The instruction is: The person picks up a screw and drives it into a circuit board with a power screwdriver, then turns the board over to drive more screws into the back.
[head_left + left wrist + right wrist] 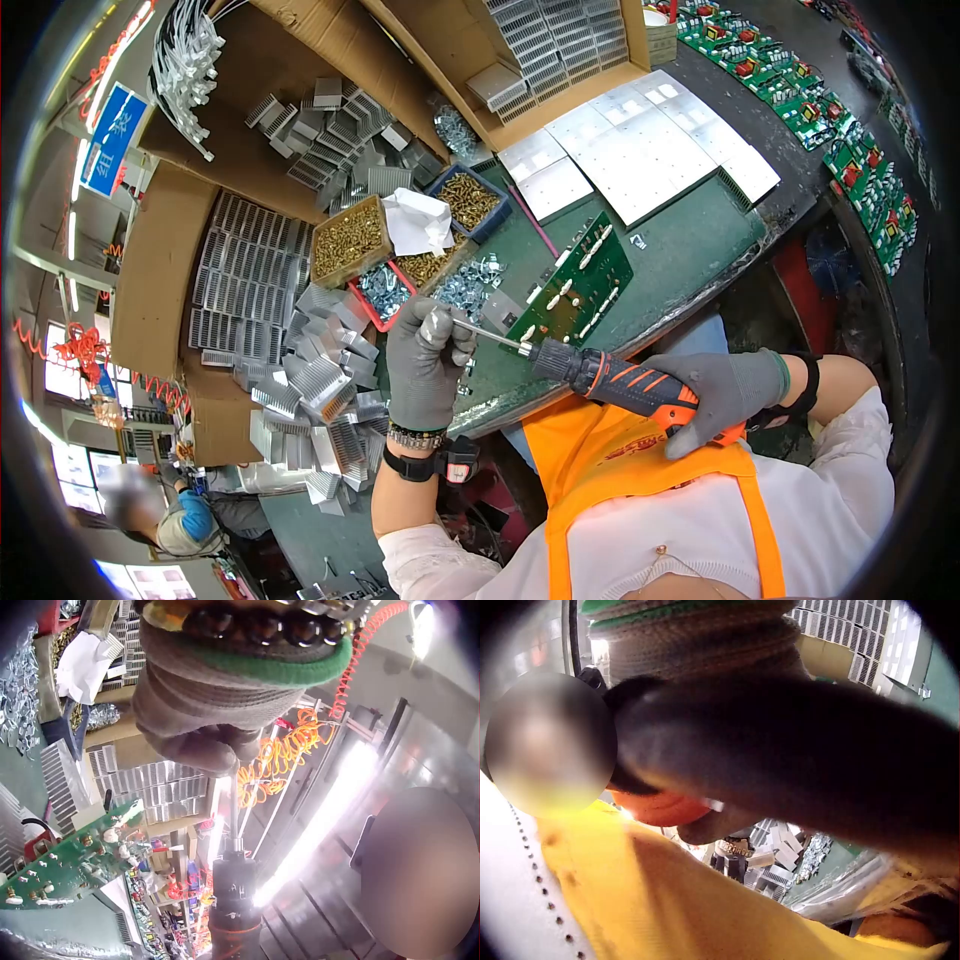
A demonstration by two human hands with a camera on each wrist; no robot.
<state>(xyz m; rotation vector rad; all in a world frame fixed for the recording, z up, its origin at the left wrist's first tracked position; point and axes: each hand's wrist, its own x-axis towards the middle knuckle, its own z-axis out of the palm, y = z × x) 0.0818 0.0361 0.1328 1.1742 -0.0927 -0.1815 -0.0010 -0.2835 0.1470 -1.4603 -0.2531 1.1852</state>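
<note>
The gloved right hand grips an orange and black electric screwdriver, whose long bit points left. At the bit's tip the gloved left hand has its fingers curled in a pinch; in the left wrist view that hand touches the end of the bit. Whether a screw lies between the fingertips cannot be seen. Behind the bit a green circuit board stands tilted on the green table. In the right wrist view the tool's orange body shows under the blurred hand.
Bins of brass screws and a red tray of metal clips stand beyond the left hand. Heat sinks are piled at the left, near cardboard boxes. Metal plates lie behind the board. More circuit boards line the back right.
</note>
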